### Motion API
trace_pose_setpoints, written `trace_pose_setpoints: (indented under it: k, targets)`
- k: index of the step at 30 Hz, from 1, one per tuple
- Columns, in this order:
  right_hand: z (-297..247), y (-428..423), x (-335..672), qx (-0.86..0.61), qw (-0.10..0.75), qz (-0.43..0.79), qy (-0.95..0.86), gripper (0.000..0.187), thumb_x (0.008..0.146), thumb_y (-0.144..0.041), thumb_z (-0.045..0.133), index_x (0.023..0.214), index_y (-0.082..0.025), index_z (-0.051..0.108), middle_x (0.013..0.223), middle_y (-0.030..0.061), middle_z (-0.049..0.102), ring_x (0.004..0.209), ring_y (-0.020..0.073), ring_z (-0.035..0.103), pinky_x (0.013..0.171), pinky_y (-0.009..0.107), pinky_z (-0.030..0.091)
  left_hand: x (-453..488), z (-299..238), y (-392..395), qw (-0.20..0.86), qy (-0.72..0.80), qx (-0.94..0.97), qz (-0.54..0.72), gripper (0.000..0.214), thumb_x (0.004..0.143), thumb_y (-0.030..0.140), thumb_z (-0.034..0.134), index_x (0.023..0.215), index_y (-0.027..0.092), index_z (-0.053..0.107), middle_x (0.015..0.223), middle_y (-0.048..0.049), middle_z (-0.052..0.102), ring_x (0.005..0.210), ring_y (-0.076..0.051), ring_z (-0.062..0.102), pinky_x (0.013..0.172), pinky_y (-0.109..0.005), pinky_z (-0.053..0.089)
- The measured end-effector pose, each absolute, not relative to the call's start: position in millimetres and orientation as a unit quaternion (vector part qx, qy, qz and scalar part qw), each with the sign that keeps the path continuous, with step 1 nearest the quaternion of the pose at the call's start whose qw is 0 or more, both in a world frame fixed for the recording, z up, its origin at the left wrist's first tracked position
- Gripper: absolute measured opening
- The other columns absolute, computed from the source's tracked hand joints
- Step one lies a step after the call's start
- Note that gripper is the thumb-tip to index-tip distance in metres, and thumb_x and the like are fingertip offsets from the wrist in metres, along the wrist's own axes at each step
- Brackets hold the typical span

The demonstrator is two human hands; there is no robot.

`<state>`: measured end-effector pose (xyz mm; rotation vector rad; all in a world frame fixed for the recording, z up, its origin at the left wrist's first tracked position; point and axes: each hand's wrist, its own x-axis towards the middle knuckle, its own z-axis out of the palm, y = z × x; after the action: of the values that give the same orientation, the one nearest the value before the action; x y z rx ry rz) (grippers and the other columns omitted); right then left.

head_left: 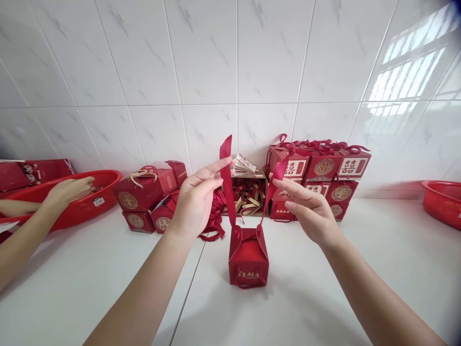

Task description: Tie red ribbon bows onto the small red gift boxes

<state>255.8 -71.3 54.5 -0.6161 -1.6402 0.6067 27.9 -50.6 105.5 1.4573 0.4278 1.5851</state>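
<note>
A small red box (249, 252) stands upright on a white tabletop (309, 307), its red ribbon (227, 197) drawn up in two strands from the top. The person's left hand (194, 199), left of the box, pinches one strand near its end between thumb and fingers; the right hand (311, 209), to the box's right, grips the other between its fingers, the thumb held apart. Tabletop stretches in front of the box and on either side, while stacked boxes (326, 166) behind it to the right, more red boxes (139, 190) behind to the left and an open carton (266, 211) of ribbons and tan strips directly behind limit the room toward the tiled wall (209, 62). A seam runs through the tabletop just left of the box; window light glares on the tiles to its upper right. Well left of it, a co-worker's hand (74, 190) dips into a red basin (72, 216), cut off by the frame, its contents mostly hidden. A second basin (442, 206), far right of the box, is also cropped. The gold lettering on the box's front is partly covered by cord.
</note>
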Motion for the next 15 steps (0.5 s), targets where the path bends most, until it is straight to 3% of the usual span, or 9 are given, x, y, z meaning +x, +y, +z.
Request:
trace_pose_setpoints:
  k: [7,10,15]
  targets:
    - [77,-69,253,-0.245,0.64,0.262,-0.68,0.032,0.084,-0.038,0.064,0.115,-0.036,0.068,0.132,-0.0029,0.06,0.129,0.0273,0.048,0.105,0.046,0.044,37,96,-53,0.438,0.189,0.634,0.609,0.03,0.079,0.014,0.061,0.103,0.024,0.075,0.119,-0.0033,0.069,0.122,-0.022,0.055,0.108,-0.034,0.036]
    - [79,-68,249,-0.238,0.653,0.251,-0.674,0.027,0.086,-0.038,0.062,0.112,-0.037,0.069,0.129,-0.0033,0.063,0.131,0.0255,0.047,0.109,0.047,0.04,41,95,-51,0.452,0.188,0.616,0.617,0.025,0.081,0.018,0.063,0.103,0.024,0.074,0.117,-0.0032,0.07,0.118,-0.02,0.058,0.105,-0.032,0.039]
    - [72,-64,247,-0.266,0.682,0.18,-0.657,0.024,0.088,-0.041,0.062,0.109,-0.035,0.071,0.121,-0.0015,0.068,0.131,0.0238,0.047,0.114,0.047,0.032,45,101,-50,0.516,0.159,0.562,0.627,0.023,0.077,0.016,0.066,0.098,0.024,0.074,0.105,-0.0018,0.074,0.094,-0.016,0.067,0.094,-0.032,0.045]
